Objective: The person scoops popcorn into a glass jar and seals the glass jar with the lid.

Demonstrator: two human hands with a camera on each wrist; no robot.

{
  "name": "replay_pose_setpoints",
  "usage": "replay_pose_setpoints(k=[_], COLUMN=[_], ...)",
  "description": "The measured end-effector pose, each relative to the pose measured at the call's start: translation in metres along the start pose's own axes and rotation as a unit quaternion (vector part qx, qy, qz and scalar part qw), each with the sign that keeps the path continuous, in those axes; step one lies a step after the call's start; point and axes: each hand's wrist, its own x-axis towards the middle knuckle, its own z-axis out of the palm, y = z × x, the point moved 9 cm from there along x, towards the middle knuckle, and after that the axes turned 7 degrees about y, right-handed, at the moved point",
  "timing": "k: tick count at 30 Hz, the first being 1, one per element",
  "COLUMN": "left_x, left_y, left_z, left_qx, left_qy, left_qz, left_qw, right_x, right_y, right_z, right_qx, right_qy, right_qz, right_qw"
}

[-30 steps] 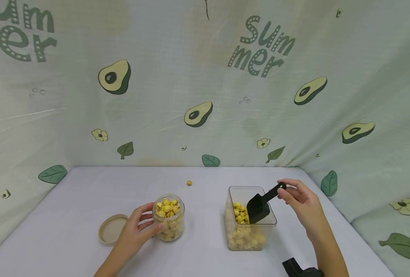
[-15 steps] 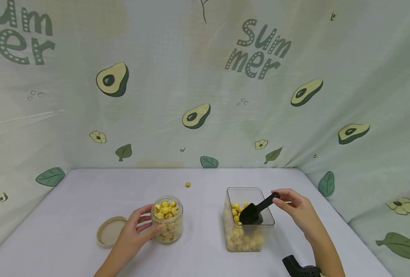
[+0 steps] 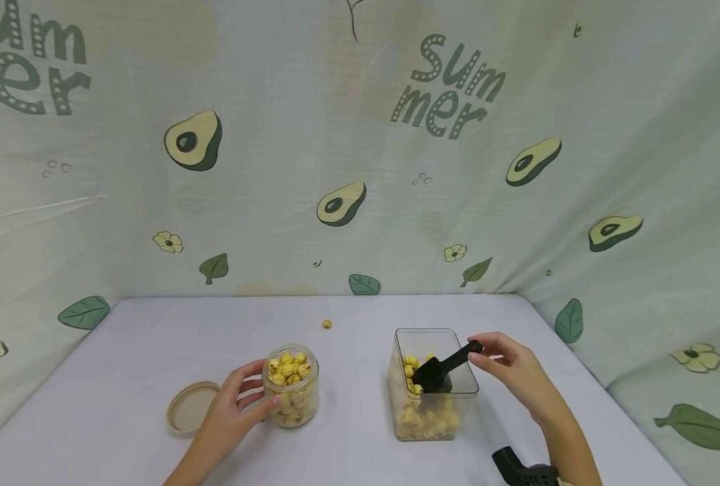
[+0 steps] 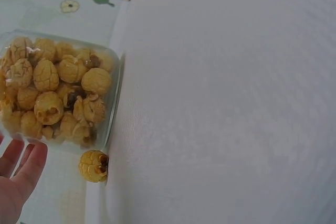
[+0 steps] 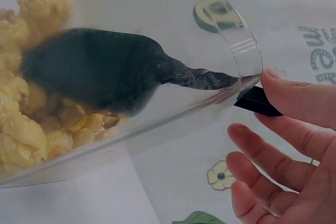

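In the head view, my left hand (image 3: 232,412) holds a clear glass jar (image 3: 299,408) filled with yellow popcorn, thumb in front and fingers along its left side. The left wrist view has the jar (image 4: 113,103) close, with one popcorn piece (image 4: 93,166) on the table by its base. My right hand (image 3: 514,374) pinches the handle end of a black scoop (image 3: 432,375) between thumb and index finger. The scoop's bowl is tilted down inside a clear square container (image 3: 451,395), against popcorn (image 5: 23,135). Its other fingers (image 5: 268,156) are loosely bent outside the container.
A round beige-rimmed lid (image 3: 174,405) lies on the white table (image 3: 347,445), left of the jar. A single popcorn piece (image 3: 326,324) sits toward the back of the table. A patterned cloth (image 3: 262,135) hangs behind. A black wrist device (image 3: 526,472) is on the right forearm.
My right hand has lowered and moved left, bringing the scoop deeper into the container among the popcorn. My left hand stays on the jar; the view has shifted slightly.
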Motion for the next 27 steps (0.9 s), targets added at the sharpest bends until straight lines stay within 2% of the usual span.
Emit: replay_pose_setpoints(k=[6, 11, 14, 20, 23, 27], left_x=[0.000, 0.000, 0.000, 0.001, 0.000, 0.000], left_y=[0.001, 0.002, 0.001, -0.002, -0.002, 0.000], left_z=[-0.001, -0.002, -0.002, -0.001, 0.000, 0.000], left_qx=[-0.003, -0.006, -0.005, -0.005, -0.006, -0.011], left_qy=[0.003, 0.004, 0.005, 0.001, -0.001, 0.000], left_qz=[0.010, 0.011, 0.007, -0.006, -0.007, -0.006], left_qw=[0.9999, 0.9999, 1.0000, 1.0000, 1.0000, 0.9999], right_x=[-0.002, -0.004, -0.006, -0.014, -0.022, -0.036], right_y=[-0.005, -0.014, -0.023, -0.051, -0.071, -0.100], right_z=[-0.002, -0.008, -0.013, -0.015, -0.008, 0.011], right_qx=[0.009, 0.032, 0.054, 0.052, 0.070, 0.103], right_qy=[-0.004, 0.017, 0.044, 0.091, 0.086, 0.050], right_qz=[-0.008, -0.035, -0.061, -0.114, -0.154, -0.227], right_qw=[1.000, 0.999, 0.996, 0.988, 0.982, 0.967])
